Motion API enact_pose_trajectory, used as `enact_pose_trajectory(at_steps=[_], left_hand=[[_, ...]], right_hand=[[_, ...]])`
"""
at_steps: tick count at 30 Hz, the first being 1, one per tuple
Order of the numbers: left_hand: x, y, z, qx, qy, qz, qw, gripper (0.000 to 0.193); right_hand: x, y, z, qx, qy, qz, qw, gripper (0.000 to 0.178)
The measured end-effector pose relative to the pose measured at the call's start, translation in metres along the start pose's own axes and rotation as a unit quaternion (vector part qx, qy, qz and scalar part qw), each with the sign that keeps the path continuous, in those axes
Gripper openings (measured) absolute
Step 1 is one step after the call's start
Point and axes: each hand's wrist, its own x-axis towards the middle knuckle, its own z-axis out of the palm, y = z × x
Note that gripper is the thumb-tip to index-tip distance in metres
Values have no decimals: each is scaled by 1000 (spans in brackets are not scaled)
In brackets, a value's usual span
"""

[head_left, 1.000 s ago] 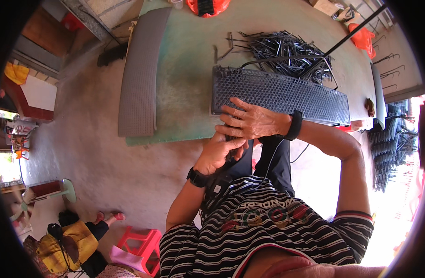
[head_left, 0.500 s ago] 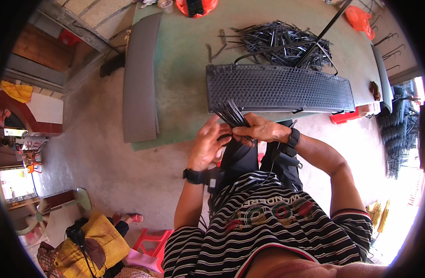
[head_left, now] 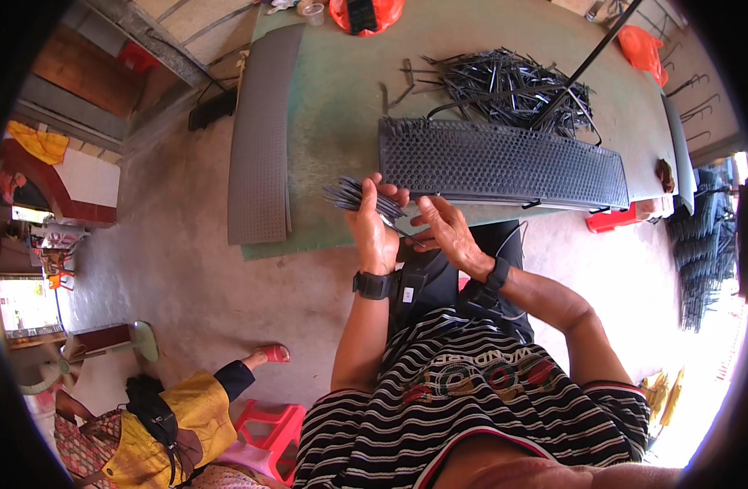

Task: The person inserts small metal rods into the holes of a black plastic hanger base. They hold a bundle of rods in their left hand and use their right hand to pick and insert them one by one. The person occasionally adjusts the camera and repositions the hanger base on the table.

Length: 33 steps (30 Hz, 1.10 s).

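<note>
The left grip (head_left: 375, 232) clasps black rods (head_left: 347, 195). Just beside it, the right grip (head_left: 450, 235) curls, its hold unclear; beyond both lies a mesh panel (head_left: 504, 165).

I grip a bunch of black strips (head_left: 341, 194) in my left hand (head_left: 375, 236). My right hand (head_left: 449, 235) is just beside it, fingers bent; I can't tell whether they touch a strip. On the green table (head_left: 333, 106), a black grid (head_left: 504, 167) lies before a loose pile (head_left: 496, 81), with a grey sheet (head_left: 260, 147) at the left.
</note>
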Motion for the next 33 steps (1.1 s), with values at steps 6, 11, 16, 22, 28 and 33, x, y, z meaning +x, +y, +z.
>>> enact_pose_trajectory(at_steps=[6,11,16,22,28,33], left_hand=[[-6,-8,17,86,15,32,996,25],[11,-7,-2,-43,33,-36,998,27],[11,0,-17,-26,3,-70,997,26],[9,-4,-36,-39,-80,-189,978,27],[-4,-20,-15,-89,-33,-113,989,19],[4,5,-10,4,59,-90,994,17]], right_hand=[[-1,3,22,358,-12,177,917,57],[-7,16,7,58,-80,-7,995,40],[-13,1,-6,-232,-113,-134,957,20],[-11,-21,1,-250,55,-258,931,17],[6,-21,2,-522,86,-419,738,14],[4,-2,-14,-472,1,-459,752,20]])
